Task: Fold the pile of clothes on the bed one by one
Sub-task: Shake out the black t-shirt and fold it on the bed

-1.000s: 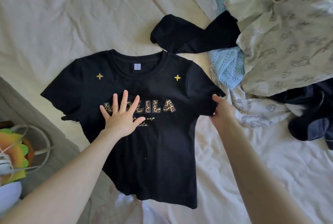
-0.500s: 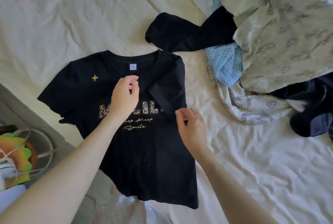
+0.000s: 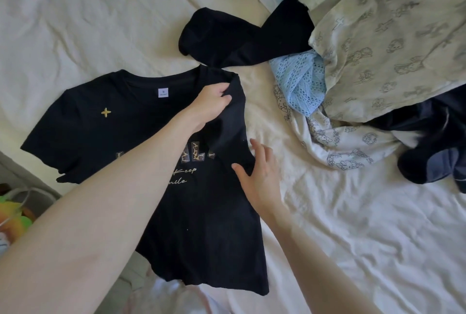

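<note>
A black T-shirt (image 3: 106, 134) with gold lettering and a gold star lies face up on the cream bed sheet (image 3: 75, 23). Its right sleeve is folded inward over the chest. My left hand (image 3: 210, 104) pinches that folded sleeve near the shoulder. My right hand (image 3: 262, 175) lies with straight fingers on the shirt's right edge, below the fold. The pile of unfolded clothes (image 3: 378, 43) sits at the upper right, with a pale printed shirt on top.
A second black garment (image 3: 237, 36) lies just above the T-shirt's collar. A light blue knit (image 3: 300, 81) and a white printed cloth (image 3: 335, 142) spill from the pile, with dark navy clothing (image 3: 433, 142) at the right. A colourful toy (image 3: 15, 215) sits beside the bed's left edge.
The right sleeve was flat a second ago; my right hand carried it inward. My left hand has moved up to grip the folded sleeve, and my right hand has let go and flattened.
</note>
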The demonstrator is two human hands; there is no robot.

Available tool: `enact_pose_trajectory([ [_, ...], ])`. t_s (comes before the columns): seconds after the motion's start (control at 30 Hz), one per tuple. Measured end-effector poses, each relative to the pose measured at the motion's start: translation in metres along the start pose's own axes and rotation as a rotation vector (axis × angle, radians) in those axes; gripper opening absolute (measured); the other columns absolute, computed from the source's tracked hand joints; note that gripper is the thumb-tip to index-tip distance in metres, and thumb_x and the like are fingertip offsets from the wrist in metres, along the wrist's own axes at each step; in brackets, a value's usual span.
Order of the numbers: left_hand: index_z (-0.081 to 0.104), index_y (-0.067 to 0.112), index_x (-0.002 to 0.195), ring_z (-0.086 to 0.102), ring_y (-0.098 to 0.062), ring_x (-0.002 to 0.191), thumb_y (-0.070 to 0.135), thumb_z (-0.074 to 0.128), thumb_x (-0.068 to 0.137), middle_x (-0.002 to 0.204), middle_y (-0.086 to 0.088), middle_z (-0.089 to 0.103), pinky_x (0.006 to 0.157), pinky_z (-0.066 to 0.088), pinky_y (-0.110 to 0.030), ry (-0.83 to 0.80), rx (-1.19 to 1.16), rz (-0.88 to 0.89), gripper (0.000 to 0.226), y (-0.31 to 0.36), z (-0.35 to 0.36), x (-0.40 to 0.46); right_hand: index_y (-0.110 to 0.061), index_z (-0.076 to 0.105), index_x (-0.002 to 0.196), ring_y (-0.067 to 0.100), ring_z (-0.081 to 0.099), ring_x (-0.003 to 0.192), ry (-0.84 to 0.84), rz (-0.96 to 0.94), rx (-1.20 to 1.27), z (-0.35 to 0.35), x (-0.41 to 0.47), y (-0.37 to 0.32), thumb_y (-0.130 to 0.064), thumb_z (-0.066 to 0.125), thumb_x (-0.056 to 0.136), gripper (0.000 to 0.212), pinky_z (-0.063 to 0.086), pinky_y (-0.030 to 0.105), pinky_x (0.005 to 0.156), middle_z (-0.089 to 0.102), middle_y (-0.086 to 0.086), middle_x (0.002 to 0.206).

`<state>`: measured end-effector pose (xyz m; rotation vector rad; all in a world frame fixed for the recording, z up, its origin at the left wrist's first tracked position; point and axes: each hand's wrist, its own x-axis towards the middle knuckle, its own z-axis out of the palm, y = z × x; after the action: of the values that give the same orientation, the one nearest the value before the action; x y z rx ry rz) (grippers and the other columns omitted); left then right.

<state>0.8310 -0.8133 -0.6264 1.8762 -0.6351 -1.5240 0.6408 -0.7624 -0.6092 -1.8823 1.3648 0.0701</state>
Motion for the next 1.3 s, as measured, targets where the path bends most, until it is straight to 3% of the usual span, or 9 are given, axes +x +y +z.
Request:
enact_pose_trajectory([
  [0.13, 0.053, 0.019, 0.130, 0.052, -0.005, 0.112, 0.024, 0.054, 0.095, 0.120, 0.007, 0.058, 0.092, 0.041, -0.019, 0.018, 0.103, 0.073, 0.035, -0.007, -0.010, -0.003, -0.016, 0.047, 0.139, 0.035, 0.046, 0.129, 0.030, -0.289, -0.396, 0.004, -0.009, 0.013, -0.014, 0.079, 0.074, 0.072, 0.046, 0.046, 0.092, 0.044, 0.014, 0.143],
  [0.3, 0.059, 0.018, 0.108, 0.053, -0.009, 0.089, 0.039, 0.055, 0.092, 0.094, 0.004, 0.059, 0.065, 0.036, -0.012, 0.125, 0.420, 0.121, 0.026, -0.021, -0.016, -0.008, -0.019, 0.050, 0.137, 0.033, 0.040, 0.134, 0.081, -0.507, -0.601, 0.008, 0.008, 0.022, -0.004, 0.072, 0.076, 0.067, 0.032, 0.050, 0.108, 0.042, 0.013, 0.146],
  [0.43, 0.059, 0.017, 0.108, 0.061, -0.022, 0.094, 0.039, 0.053, 0.094, 0.096, -0.003, 0.065, 0.062, 0.040, -0.020, 0.272, 0.504, 0.205, 0.026, -0.027, -0.020, -0.017, -0.013, 0.052, 0.134, 0.033, 0.041, 0.134, 0.147, -0.602, -0.516, 0.004, 0.017, 0.019, 0.002, 0.057, 0.083, 0.054, 0.026, 0.051, 0.113, 0.046, 0.013, 0.143],
  [0.57, 0.055, 0.016, 0.117, 0.063, -0.030, 0.096, 0.047, 0.049, 0.094, 0.099, -0.011, 0.067, 0.072, 0.048, -0.038, 0.340, 0.669, 0.205, 0.039, -0.036, -0.024, -0.025, -0.010, 0.055, 0.132, 0.031, 0.039, 0.135, 0.055, -0.648, -0.523, 0.002, 0.009, 0.022, -0.019, 0.052, 0.091, 0.041, 0.030, 0.056, 0.110, 0.046, 0.013, 0.143],
  [0.67, 0.048, 0.014, 0.119, 0.064, -0.029, 0.082, 0.050, 0.047, 0.093, 0.097, -0.010, 0.066, 0.060, 0.041, -0.033, 0.391, 0.853, 0.223, 0.045, -0.043, -0.026, -0.031, -0.012, 0.055, 0.133, 0.029, 0.032, 0.139, -0.078, -0.617, -0.582, 0.003, 0.005, 0.021, -0.044, 0.049, 0.093, 0.051, 0.026, 0.057, 0.111, 0.044, 0.011, 0.145],
  [0.83, 0.044, 0.010, 0.125, 0.062, -0.024, 0.066, 0.046, 0.053, 0.091, 0.102, -0.008, 0.061, 0.047, 0.034, -0.028, 0.499, 0.959, 0.225, 0.050, -0.059, -0.025, -0.058, -0.016, 0.031, 0.147, 0.024, 0.013, 0.146, -0.211, -0.504, -0.676, 0.010, 0.015, 0.001, -0.045, 0.027, 0.100, 0.056, 0.005, 0.052, 0.118, 0.022, 0.007, 0.157],
  [0.93, 0.049, 0.008, 0.122, 0.059, -0.024, 0.081, 0.034, 0.060, 0.091, 0.105, -0.010, 0.057, 0.049, 0.038, -0.029, 0.541, 0.899, 0.189, 0.042, -0.074, -0.031, -0.081, -0.018, 0.018, 0.151, 0.023, -0.001, 0.147, -0.272, -0.435, -0.758, 0.016, 0.019, -0.005, -0.046, 0.026, 0.100, 0.058, -0.011, 0.050, 0.116, 0.008, 0.005, 0.160],
  [1.13, 0.059, 0.003, 0.113, 0.054, -0.033, 0.102, 0.006, 0.063, 0.085, 0.113, -0.015, 0.056, 0.079, 0.048, -0.044, 0.744, 0.788, 0.236, 0.028, -0.101, -0.079, -0.129, -0.013, 0.044, 0.141, 0.032, 0.029, 0.141, -0.160, -0.531, -0.663, 0.026, 0.016, -0.045, -0.034, 0.054, 0.093, 0.053, 0.019, 0.057, 0.113, 0.035, 0.013, 0.151],
  [1.3, 0.044, 0.002, 0.131, 0.046, -0.034, 0.117, 0.016, 0.061, 0.090, 0.130, -0.021, 0.045, 0.088, 0.048, -0.038, 1.042, 0.373, -0.120, 0.047, -0.134, -0.157, -0.164, -0.018, 0.031, 0.147, 0.029, 0.014, 0.146, -0.265, -0.648, -0.662, 0.066, 0.015, -0.090, -0.037, 0.044, 0.098, 0.054, 0.004, 0.056, 0.115, 0.020, 0.010, 0.157],
])
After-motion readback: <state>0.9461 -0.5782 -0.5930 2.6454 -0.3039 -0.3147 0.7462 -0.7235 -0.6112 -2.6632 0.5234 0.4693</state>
